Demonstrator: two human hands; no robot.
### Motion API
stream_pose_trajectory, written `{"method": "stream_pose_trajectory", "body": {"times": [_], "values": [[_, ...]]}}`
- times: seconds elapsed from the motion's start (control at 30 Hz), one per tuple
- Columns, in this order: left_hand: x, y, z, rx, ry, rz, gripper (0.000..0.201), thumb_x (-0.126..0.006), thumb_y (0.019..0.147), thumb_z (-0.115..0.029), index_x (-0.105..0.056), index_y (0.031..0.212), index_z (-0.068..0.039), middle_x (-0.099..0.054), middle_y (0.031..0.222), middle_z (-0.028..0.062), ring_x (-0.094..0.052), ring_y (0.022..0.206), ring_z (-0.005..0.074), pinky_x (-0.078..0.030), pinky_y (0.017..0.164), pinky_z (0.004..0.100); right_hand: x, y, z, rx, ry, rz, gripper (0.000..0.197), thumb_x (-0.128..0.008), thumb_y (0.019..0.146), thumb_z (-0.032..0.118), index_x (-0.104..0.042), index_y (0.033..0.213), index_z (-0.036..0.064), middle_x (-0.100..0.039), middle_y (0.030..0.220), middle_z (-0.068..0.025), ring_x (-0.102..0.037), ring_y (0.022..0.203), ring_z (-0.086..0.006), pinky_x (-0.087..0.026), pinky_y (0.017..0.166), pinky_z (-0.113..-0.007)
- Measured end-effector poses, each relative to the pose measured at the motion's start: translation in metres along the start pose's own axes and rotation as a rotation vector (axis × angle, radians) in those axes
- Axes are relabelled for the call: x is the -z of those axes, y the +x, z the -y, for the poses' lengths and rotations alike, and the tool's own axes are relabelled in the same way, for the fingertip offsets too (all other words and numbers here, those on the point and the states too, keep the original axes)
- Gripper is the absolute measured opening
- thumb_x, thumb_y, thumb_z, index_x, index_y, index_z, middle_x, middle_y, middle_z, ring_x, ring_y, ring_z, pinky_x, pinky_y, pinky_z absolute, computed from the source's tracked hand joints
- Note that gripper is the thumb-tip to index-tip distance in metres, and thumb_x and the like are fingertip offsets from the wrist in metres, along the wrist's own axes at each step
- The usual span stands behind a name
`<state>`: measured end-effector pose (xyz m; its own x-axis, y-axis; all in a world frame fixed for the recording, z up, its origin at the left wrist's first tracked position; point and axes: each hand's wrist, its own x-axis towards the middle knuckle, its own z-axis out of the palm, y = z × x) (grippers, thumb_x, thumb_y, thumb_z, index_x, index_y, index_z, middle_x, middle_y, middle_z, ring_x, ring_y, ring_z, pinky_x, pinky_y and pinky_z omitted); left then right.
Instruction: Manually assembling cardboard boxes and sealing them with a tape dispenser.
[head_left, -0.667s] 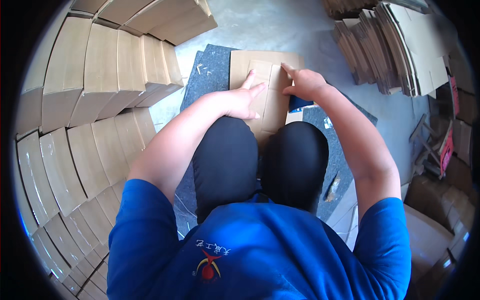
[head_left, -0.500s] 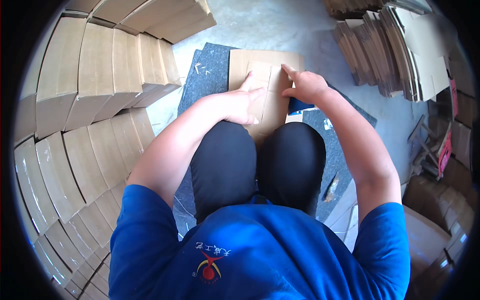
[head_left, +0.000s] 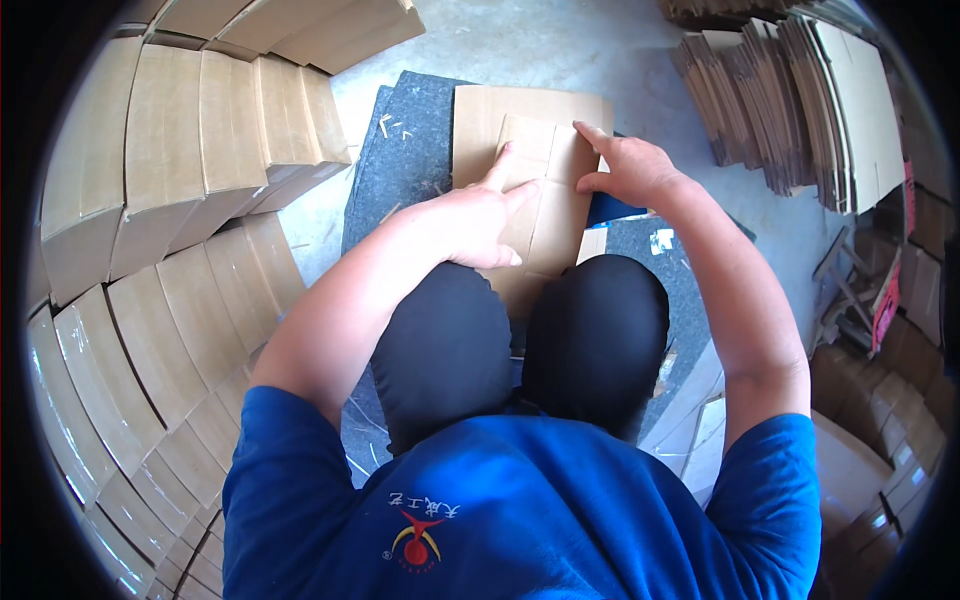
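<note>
A folded piece of brown cardboard (head_left: 553, 225) with crease lines lies flat in front of my knees, on top of a larger cardboard sheet (head_left: 477, 130). My left hand (head_left: 487, 215) rests on the folded piece's left side, its fingers spread. At the right edge of that piece, my right hand (head_left: 632, 170) has its index finger stretched along the far corner and its thumb lower on the edge. Neither hand is wrapped around anything. Part of a dark blue item (head_left: 612, 208) shows under my right hand; its kind is hidden.
Cartons (head_left: 160, 150) are stacked in rows along the left. A dark grey mat (head_left: 385, 170) lies beneath the cardboard, with small scraps on it. Flattened cardboard sheets (head_left: 790, 110) stand bundled at the far right. A metal frame (head_left: 838, 285) is on the right.
Both hands keep nearly the same places on the cardboard. The whole view has shifted slightly, and my right hand's wrist sits a little differently at the edge.
</note>
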<state>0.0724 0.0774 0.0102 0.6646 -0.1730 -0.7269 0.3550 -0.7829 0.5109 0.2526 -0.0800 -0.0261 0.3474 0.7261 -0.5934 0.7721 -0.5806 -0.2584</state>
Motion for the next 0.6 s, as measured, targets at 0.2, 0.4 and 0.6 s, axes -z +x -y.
{"method": "stream_pose_trajectory", "body": {"times": [0.2,0.4,0.6], "values": [[-0.003,0.003,0.001,-0.017,0.056,-0.022,0.096,-0.076,0.080,-0.020,-0.019,0.156,-0.010,0.015,0.158,0.0305,-0.053,0.126,0.0430,-0.043,0.109,0.0392,-0.002,0.001,-0.001,-0.004,-0.006,-0.012,0.086,-0.074,0.082,0.041,-0.030,0.153,0.0192,-0.066,0.122,-0.0170,-0.063,0.112,-0.0336,-0.050,0.096,-0.041],[-0.013,0.011,-0.003,0.009,0.155,-0.081,0.091,-0.073,0.082,-0.027,-0.023,0.155,-0.007,0.012,0.157,0.0343,-0.056,0.122,0.0434,-0.043,0.109,0.0398,-0.004,0.002,-0.001,0.011,-0.005,-0.032,0.087,-0.075,0.081,0.042,-0.030,0.153,0.0194,-0.066,0.122,-0.0166,-0.064,0.111,-0.0334,-0.050,0.096,-0.040],[-0.013,0.015,-0.007,0.033,0.109,-0.117,0.082,-0.068,0.086,-0.031,-0.027,0.154,-0.008,0.005,0.157,0.0351,-0.057,0.119,0.0435,-0.042,0.109,0.0409,0.006,-0.009,0.002,-0.014,-0.077,-0.018,0.087,-0.075,0.081,0.040,-0.031,0.152,0.0174,-0.068,0.118,-0.0164,-0.064,0.110,-0.0336,-0.051,0.094,-0.041]]}}
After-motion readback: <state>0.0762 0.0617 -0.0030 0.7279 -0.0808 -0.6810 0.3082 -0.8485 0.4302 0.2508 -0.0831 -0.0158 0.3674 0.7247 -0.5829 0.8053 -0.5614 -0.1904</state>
